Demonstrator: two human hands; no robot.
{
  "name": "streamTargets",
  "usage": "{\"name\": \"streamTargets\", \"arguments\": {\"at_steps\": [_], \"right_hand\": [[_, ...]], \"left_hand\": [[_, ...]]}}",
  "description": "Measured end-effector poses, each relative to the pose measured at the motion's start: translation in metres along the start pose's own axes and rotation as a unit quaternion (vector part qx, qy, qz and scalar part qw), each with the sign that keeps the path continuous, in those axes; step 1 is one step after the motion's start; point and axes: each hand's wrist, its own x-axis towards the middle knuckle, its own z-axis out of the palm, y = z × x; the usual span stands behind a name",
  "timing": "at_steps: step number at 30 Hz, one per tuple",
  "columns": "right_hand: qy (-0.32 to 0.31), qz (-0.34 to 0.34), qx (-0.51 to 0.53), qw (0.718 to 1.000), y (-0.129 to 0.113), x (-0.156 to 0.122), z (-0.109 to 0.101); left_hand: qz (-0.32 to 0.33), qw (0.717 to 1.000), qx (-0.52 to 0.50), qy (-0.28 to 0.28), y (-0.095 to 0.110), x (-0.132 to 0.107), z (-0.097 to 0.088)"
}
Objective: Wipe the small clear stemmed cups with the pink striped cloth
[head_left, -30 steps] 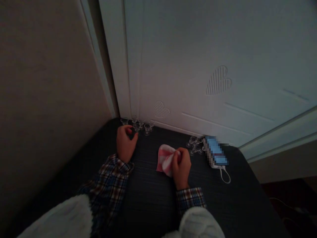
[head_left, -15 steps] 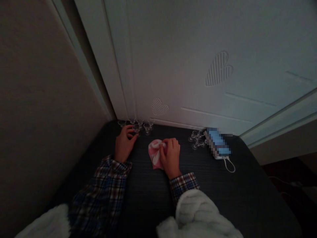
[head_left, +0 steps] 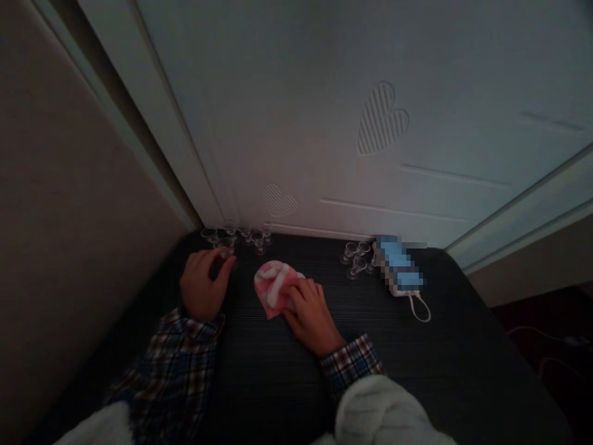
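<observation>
My left hand (head_left: 202, 285) is at the left end of the dark table, thumb and index finger pinched at the stem of a small clear stemmed glass (head_left: 227, 243). Several more clear glasses (head_left: 257, 238) stand close behind it along the white panel. My right hand (head_left: 311, 312) grips a crumpled pink and white cloth (head_left: 274, 285) at the table's middle. Part of the cloth is hidden under the fingers. The dim light makes the contact at the glass stem hard to see.
To the right stands another group of small clear glasses (head_left: 356, 258), beside a phone with a blurred screen (head_left: 401, 262) and a white cable loop (head_left: 420, 309). A white panel with heart reliefs (head_left: 382, 117) rises behind the dark table (head_left: 278, 383). A wall (head_left: 83, 216) borders the left.
The view has shifted, so the scene sits further left. My left hand has drawn slightly back toward me at the glass. My right hand has shifted on the cloth, whose folds have changed.
</observation>
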Motion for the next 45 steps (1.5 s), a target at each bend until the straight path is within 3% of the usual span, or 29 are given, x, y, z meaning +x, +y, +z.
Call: {"name": "streamTargets", "arguments": {"at_steps": [4, 10, 13, 15, 19, 23, 25, 27, 31, 33, 45], "right_hand": [[0.025, 0.048, 0.030, 0.998, 0.005, 0.002, -0.003], [0.024, 0.042, 0.047, 0.998, 0.009, 0.002, -0.002], [0.048, 0.076, 0.063, 0.994, 0.014, 0.004, -0.001], [0.088, 0.123, 0.094, 0.984, 0.018, 0.005, -0.005], [0.197, 0.230, 0.188, 0.934, 0.026, 0.006, -0.015], [0.295, 0.345, 0.264, 0.851, 0.034, 0.003, -0.017], [0.320, 0.376, 0.273, 0.826, 0.035, 0.002, -0.014], [0.329, 0.367, 0.242, 0.836, 0.031, 0.001, -0.011], [0.295, 0.299, 0.156, 0.894, 0.022, 0.003, -0.007], [0.276, 0.279, 0.137, 0.909, 0.021, 0.006, -0.007], [0.283, 0.180, 0.143, 0.931, 0.022, -0.002, -0.006]], "left_hand": [[0.009, 0.998, -0.043, -0.036, 0.024, -0.011, 0.006], [0.003, 0.983, -0.120, -0.141, 0.066, -0.027, 0.030], [0.015, 0.974, -0.151, -0.167, 0.072, -0.027, 0.036], [-0.001, 0.979, -0.141, -0.147, 0.070, -0.025, 0.035], [0.015, 0.988, -0.120, -0.095, 0.063, -0.022, 0.028], [0.154, 0.976, -0.102, -0.114, 0.069, -0.025, 0.022], [0.205, 0.967, -0.086, -0.122, 0.075, -0.029, 0.021], [0.227, 0.962, -0.080, -0.128, 0.079, -0.034, 0.021], [0.252, 0.953, -0.083, -0.144, 0.082, -0.042, 0.021], [0.258, 0.950, -0.082, -0.158, 0.081, -0.044, 0.023], [0.168, 0.970, -0.057, -0.168, 0.083, -0.044, 0.035]]}}
